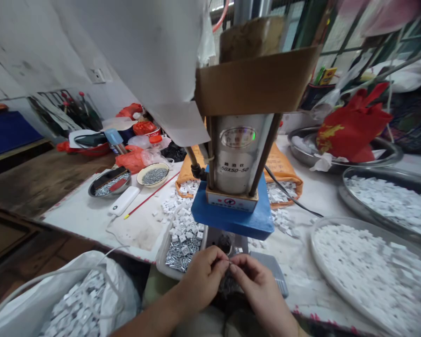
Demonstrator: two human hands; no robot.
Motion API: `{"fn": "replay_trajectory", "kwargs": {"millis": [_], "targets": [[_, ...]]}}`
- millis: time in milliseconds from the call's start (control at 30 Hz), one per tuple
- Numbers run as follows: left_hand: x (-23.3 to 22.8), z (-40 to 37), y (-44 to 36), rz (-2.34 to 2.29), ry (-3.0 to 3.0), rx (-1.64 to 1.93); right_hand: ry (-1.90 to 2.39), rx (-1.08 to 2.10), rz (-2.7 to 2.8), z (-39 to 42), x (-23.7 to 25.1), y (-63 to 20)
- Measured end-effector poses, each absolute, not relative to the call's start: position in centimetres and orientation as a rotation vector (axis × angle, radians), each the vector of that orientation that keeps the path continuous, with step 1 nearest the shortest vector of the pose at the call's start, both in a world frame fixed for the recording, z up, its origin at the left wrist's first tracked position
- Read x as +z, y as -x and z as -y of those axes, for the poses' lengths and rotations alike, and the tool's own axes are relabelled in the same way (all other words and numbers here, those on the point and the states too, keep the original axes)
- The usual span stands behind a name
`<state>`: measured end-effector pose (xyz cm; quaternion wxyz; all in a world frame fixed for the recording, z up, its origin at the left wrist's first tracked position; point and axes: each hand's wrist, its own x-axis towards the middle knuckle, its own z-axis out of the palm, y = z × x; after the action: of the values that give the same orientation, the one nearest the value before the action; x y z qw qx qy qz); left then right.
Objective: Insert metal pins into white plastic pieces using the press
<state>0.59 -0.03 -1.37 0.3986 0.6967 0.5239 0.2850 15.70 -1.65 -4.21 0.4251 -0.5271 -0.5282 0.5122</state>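
My left hand (pixel 201 276) and right hand (pixel 257 288) meet at the near table edge, thumb and forefinger tips of both pinched together on one small part (pixel 228 267); the part is too small and blurred to identify, though it is probably one of the metal pieces from the tray. Both hands hold it low and centred, directly in front of the press (pixel 236 159), so that it sits close to the work slot (pixel 225 242) under the blue base plate (pixel 233 217). The shallow tray (pixel 177 255) of mixed white blocks and metal pins lies just beside my left hand, within easy reach for picking. A round pan (pixel 368 271) heaped with white blocks stands to the right, with a second pan (pixel 393 199) behind it. A white bag (pixel 73 299) holding more blocks hangs open at the lower left, below table level. Farther left on the table lie a bowl of metal pieces (pixel 153 175) and a steel dish (pixel 109 182), well apart from my hands.
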Motion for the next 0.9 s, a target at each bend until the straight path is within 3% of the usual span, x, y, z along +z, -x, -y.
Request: {"fn": "replay_trajectory", "kwargs": {"millis": [133,233,533,900], "targets": [[-1.4,0.2,-1.0,-1.360,-1.743,0.700,1.308,0.810,1.664,2.1,-4.3,-16.0],[-1.5,0.3,-1.1,-1.359,-1.813,0.686,1.321,0.681,1.752,2.1,-4.4,-16.4],[-1.0,-0.8,-0.7,-1.181,-1.375,0.663,1.381,1.310,1.241,1.6,-4.0,-17.0],[-0.9,-0.5,-1.1,-1.214,-1.547,0.722,1.348,1.165,1.520,2.7,-3.1,-15.8]]}}
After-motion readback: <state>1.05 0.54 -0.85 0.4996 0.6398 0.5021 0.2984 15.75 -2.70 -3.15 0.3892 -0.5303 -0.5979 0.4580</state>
